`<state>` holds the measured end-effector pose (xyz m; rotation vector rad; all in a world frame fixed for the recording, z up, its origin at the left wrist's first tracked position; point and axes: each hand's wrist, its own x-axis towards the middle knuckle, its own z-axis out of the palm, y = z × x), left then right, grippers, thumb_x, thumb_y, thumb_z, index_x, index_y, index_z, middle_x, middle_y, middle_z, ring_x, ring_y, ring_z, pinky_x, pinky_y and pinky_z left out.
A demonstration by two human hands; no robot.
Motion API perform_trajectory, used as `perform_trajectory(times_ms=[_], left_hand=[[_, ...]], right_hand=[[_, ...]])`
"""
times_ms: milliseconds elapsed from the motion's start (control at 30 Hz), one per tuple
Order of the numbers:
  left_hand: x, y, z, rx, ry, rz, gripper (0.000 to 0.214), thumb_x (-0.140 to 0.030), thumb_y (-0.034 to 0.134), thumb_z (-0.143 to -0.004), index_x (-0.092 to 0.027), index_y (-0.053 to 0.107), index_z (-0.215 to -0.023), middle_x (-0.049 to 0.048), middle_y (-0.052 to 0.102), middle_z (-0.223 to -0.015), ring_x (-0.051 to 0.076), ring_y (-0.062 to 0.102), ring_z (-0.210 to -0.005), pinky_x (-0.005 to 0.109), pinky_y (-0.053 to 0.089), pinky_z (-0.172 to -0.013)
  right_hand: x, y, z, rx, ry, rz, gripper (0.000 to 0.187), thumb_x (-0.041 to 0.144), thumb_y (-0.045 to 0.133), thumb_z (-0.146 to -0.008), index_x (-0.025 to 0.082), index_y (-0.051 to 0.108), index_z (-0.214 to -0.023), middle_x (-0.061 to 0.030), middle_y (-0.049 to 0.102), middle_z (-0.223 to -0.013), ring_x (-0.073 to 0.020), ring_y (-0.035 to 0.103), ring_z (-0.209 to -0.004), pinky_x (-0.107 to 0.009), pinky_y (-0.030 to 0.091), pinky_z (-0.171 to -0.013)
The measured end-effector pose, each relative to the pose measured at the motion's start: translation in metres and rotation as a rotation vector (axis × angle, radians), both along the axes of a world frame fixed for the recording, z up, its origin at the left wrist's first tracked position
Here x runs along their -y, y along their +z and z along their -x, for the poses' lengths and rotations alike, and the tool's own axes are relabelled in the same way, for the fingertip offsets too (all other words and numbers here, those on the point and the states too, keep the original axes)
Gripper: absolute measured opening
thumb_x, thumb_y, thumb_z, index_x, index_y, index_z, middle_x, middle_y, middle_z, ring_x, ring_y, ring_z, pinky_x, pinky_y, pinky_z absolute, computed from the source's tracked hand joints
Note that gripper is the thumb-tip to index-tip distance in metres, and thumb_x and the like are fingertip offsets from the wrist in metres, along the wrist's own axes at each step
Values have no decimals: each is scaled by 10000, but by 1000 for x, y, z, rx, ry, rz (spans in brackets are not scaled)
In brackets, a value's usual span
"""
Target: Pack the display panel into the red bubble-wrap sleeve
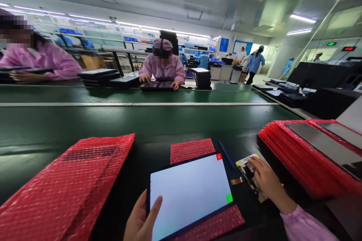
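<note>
- Left hand (143, 220), bottom centre, holds the lit white-screen tablet panel (190, 192) by its edge, thumb on the glass.
- Right hand (264, 180) presses curled fingers on the small circuit board (249, 175) beside it.
- The panel looks connected and lit; judging its screen seems left.

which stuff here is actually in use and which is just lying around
In hand:
lit white-screened tablet, gripped by left hand
small circuit board under right hand

Lying about:
red bubble-wrap bags
red bag stack
thin blue pen
</note>
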<state>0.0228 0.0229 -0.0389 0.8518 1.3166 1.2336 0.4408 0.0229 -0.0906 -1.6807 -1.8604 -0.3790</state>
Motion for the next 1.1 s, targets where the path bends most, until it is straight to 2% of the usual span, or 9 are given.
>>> perform_trajectory(times_ms=[200, 433, 533, 600, 667, 767, 867, 1000, 1100], left_hand=[[-1, 12, -4, 3, 10, -2, 822, -609, 840, -537, -185, 589, -1194, 86, 754, -1095, 362, 613, -1187, 363, 581, -892], [6, 12, -7, 117, 136, -35, 840, -600, 891, -442, -210, 617, -1133, 51, 763, -1090, 320, 659, -1117, 330, 573, -901], [7, 12, -9, 63, 136, -184, 680, -592, 850, -552, -208, 662, -1081, 44, 762, -1088, 273, 670, -1081, 292, 546, -924], [5, 13, -11, 11, 127, -261, 597, -579, 805, -633, -206, 676, -1081, 58, 753, -1113, 275, 668, -1078, 322, 536, -945], [2, 13, -14, -90, 78, -328, 582, -530, 752, -714, -206, 645, -1185, 90, 692, -1259, 300, 623, -1173, 399, 493, -1024], [-1, 8, -17, -378, -82, -387, 571, -406, 683, -771, -184, 607, -1291, 142, 579, -1405, 344, 524, -1305, 527, 391, -1116], [1, 4, -19, -543, -190, -383, 415, -317, 645, -756, -180, 721, -1141, 155, 667, -1286, 366, 553, -1272, 589, 281, -1166], [2, 18, -14, -566, -187, -367, 417, -369, 519, -861, -155, 697, -1171, 158, 672, -1273, 330, 584, -1231, 533, 363, -1124], [-5, 40, -11, -571, -281, -335, 413, -400, 495, -886, -177, 691, -1174, 119, 711, -1212, 283, 644, -1131, 416, 463, -1029]], right_hand=[[-2, -4, 2, -101, 17, 99, 438, 78, 374, -845, 156, 669, -1160, -141, 623, -1203, -303, 584, -1136, -550, 489, -979], [14, 28, 37, -342, 30, -23, 320, 346, 445, -961, 159, 661, -1106, -196, 548, -1336, -400, 516, -1224, -688, 355, -1044], [40, 43, 77, -462, 252, 57, 376, 446, 429, -1022, 197, 554, -1275, -126, 652, -1228, -285, 650, -1083, -419, 589, -889], [57, 51, 98, -559, 351, 91, 303, 396, 449, -1044, 212, 574, -1250, -85, 708, -1130, -254, 707, -958, -312, 630, -773], [68, 58, 109, -583, 358, -22, 196, 313, 542, -1017, 243, 633, -1176, -40, 745, -1022, -244, 735, -835, -253, 635, -679], [69, 69, 118, -385, 454, -191, 316, 202, 508, -1003, 272, 608, -1294, -40, 715, -1131, -260, 722, -917, -280, 628, -765], [53, 70, 129, -43, 618, -227, 505, 94, 315, -1022, 188, 352, -1517, -91, 578, -1348, -252, 577, -1206, -351, 518, -1014], [32, 46, 147, 161, 601, -201, 540, 1, 241, -1017, 158, 287, -1532, -118, 571, -1350, -242, 526, -1259, -381, 520, -1016], [32, 32, 154, 144, 659, -75, 419, 175, 328, -1077, 124, 377, -1491, -167, 510, -1404, -317, 490, -1288, -464, 553, -958]])
